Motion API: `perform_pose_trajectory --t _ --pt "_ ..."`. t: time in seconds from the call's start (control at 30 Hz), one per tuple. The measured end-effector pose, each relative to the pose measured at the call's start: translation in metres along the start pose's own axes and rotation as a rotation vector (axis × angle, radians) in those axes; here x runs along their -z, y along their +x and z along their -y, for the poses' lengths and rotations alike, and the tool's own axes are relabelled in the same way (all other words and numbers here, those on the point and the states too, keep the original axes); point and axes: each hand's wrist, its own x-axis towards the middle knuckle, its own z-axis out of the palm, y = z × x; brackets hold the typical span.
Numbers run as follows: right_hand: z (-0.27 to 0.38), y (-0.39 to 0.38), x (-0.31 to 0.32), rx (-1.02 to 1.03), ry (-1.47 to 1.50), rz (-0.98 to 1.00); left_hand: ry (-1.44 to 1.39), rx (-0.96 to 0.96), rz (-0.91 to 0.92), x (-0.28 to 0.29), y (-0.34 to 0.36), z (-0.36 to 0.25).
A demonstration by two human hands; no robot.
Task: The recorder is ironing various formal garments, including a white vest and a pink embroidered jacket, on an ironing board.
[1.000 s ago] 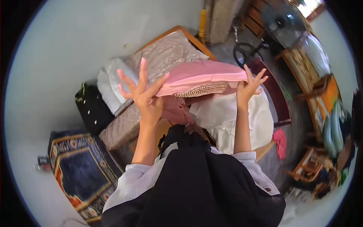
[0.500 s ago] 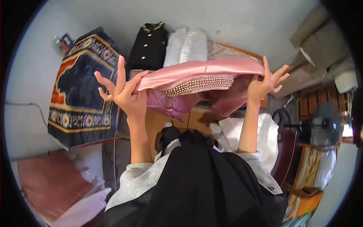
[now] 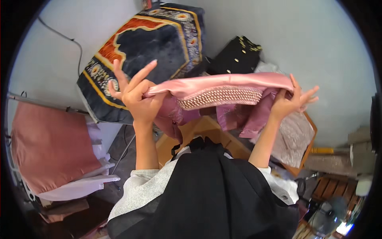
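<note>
A pink satin garment (image 3: 246,79) is stretched between my two hands in front of me, folded along its upper edge. Rows of pearl-like beads (image 3: 223,96) run along a curved band just below that edge, and mauve, lace-like parts hang beneath. My left hand (image 3: 140,102) pinches the left end between thumb and finger, its other fingers fanned out. At the opposite end my right hand (image 3: 287,104) grips the fabric near the corner, with the outer fingers spread. The lower folds are partly in shadow.
Behind the garment stands a board draped with a dark patterned rug (image 3: 153,47). A black buttoned garment (image 3: 234,57) lies farther back, and a pale sparkly cloth (image 3: 292,139) covers the table's right side. Reddish-brown fabric (image 3: 53,145) hangs at left. A fan (image 3: 328,217) stands lower right.
My view and body have turned left, so the rug and black garment appear farther right. Both hands keep hold of the pink garment, which now hangs slightly lower in view.
</note>
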Motion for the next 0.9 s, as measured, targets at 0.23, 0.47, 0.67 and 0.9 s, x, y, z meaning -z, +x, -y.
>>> perform_pose_trajectory --t 0.23,0.47,0.67,0.9 --pt "0.064 -0.003 -0.095 -0.080 0.243 -0.080 0.121 0.033 0.001 0.018 0.007 0.042" --pt "0.134 0.052 -0.208 0.028 0.516 -0.328 0.104 0.117 0.024 0.004 0.038 0.068" --pt "0.245 0.150 -0.339 0.130 0.892 -0.377 0.119 0.164 -0.062 -0.018 0.094 0.105" --pt "0.575 0.090 -0.420 0.259 1.363 0.294 0.102 0.462 -0.766 0.012 0.106 0.181"
